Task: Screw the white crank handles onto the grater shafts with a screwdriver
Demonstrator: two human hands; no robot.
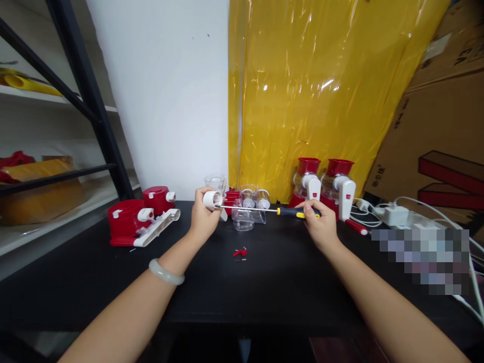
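My left hand (203, 212) is closed round a white plastic part (212, 199) whose round, hollow end faces right. In my right hand (319, 222) is a screwdriver (291, 213) with a black and yellow handle, held level. Its long shaft points left, and the tip is at the opening of the white part; whether it touches a screw inside I cannot tell. Below, on the black table, lies a small red piece (240, 252) with several tiny metal pins or screws around it. Clear plastic housings (244, 219) stand behind the shaft.
Two red-and-white rotary graters (309, 184) stand at the back right, near white cables (366, 217) and a power strip. Red bases (126, 222) with a white handle piece (159, 228) sit at the left. A metal grater drum (263, 197) is at the back.
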